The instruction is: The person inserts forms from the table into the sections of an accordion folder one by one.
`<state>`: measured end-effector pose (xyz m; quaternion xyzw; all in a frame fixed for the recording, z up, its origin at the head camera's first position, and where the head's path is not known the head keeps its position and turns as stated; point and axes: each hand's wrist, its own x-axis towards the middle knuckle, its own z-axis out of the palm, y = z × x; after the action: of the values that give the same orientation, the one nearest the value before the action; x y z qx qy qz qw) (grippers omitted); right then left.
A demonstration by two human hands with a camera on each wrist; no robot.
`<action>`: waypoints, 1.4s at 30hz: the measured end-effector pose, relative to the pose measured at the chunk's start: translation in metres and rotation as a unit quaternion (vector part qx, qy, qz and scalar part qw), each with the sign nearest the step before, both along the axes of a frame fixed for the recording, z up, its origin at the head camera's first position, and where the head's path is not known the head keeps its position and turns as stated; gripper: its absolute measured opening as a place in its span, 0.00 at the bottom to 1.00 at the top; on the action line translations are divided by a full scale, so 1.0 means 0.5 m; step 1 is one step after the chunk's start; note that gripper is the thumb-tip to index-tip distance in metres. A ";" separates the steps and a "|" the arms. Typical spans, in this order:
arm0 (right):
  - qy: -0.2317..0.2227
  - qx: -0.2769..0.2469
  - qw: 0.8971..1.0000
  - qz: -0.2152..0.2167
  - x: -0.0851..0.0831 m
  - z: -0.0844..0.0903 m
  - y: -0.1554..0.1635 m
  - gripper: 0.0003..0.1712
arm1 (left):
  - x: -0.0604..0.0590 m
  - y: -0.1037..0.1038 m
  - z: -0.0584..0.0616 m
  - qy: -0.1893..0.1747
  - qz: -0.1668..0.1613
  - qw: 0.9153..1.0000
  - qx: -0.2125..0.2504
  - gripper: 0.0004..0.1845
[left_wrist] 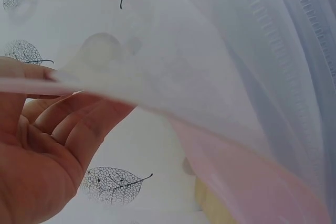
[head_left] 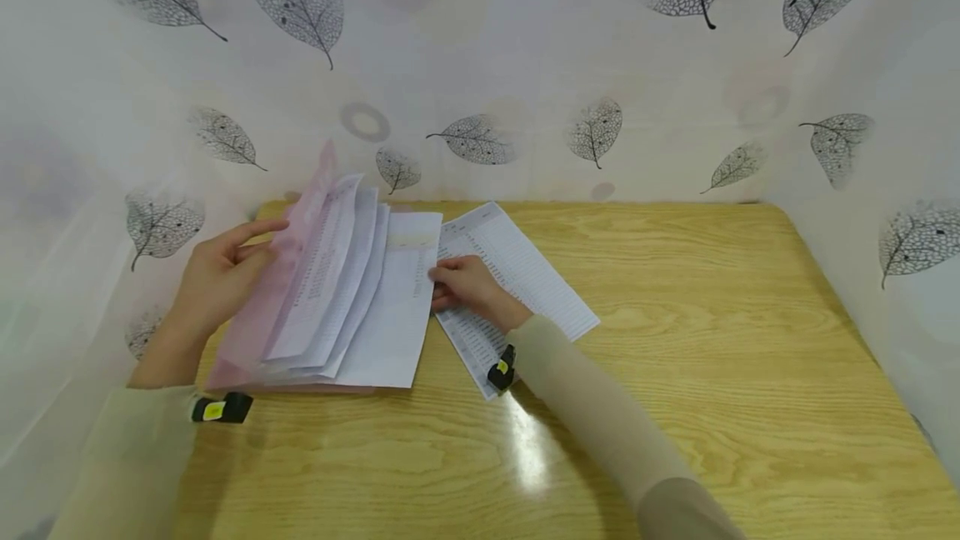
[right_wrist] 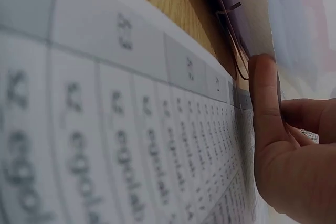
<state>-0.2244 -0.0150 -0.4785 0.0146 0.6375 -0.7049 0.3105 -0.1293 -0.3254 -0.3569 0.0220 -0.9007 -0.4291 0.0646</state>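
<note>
My left hand (head_left: 217, 277) props the pink folder (head_left: 258, 315) cover up, fingers relaxed and straight behind it, so the fanned sheets (head_left: 352, 298) inside stay exposed. My right hand (head_left: 468, 290) rests on the printed sheet (head_left: 525, 273) lying flat on the counter (head_left: 675, 315), fingers curled at the folder's edge to steady it.

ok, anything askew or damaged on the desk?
No damage shows. One printed sheet lies skewed on the wooden table, outside the pink folder, under the right hand. The left hand props the folder's cover up, pages fanned.
</note>
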 end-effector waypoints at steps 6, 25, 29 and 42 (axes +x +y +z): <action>0.014 -0.002 0.999 0.052 0.003 0.007 -0.006 0.20 | 0.003 0.003 0.004 -0.001 0.001 1.000 0.000 0.22; -0.011 -0.025 1.000 0.013 0.007 -0.001 -0.056 0.19 | 0.006 0.004 0.009 -0.007 0.002 1.000 0.002 0.22; -0.018 -0.020 1.000 0.002 0.008 -0.002 -0.064 0.19 | 0.004 0.003 0.006 -0.005 0.002 1.000 0.005 0.22; -0.016 -0.040 0.999 -0.015 0.006 -0.008 -0.097 0.19 | 0.000 -0.003 -0.002 -0.001 0.000 1.000 0.008 0.22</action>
<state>-0.2216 -0.0638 -0.4826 0.0234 0.6034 -0.7341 0.3106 -0.1291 -0.3270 -0.3580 0.0230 -0.8973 -0.4362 0.0633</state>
